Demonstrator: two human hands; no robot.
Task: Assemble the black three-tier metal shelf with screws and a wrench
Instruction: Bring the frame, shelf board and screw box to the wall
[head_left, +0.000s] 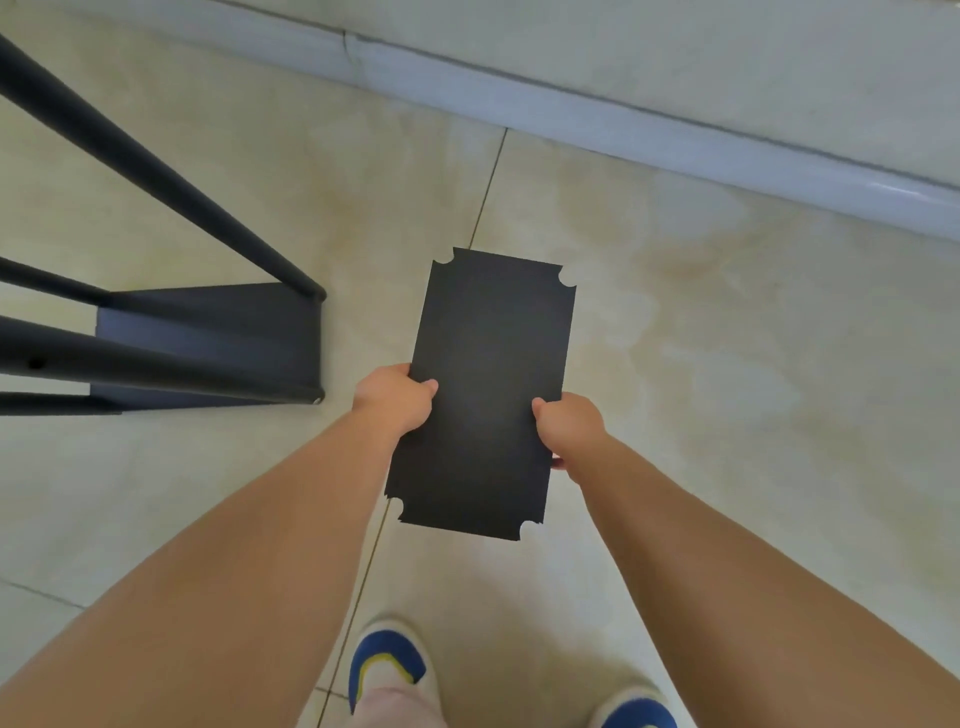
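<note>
- Nearest the camera, two blue-and-white shoes (387, 670) are standing on pale glossy floor tiles (727, 338).
- Above them, the left hand (395, 397) and right hand (569, 428) are each gripping a long edge of the flat black shelf panel (488, 389), thumbs on top.
- That matte panel is hanging over the floor, long axis pointing away, corners notched in rounded cutouts.
- Farther left, the partly built frame (208, 343) is standing with round black posts (156, 171); the left hand is nearer it.

No readable text, label, brand, number or sign appears anywhere.
</note>
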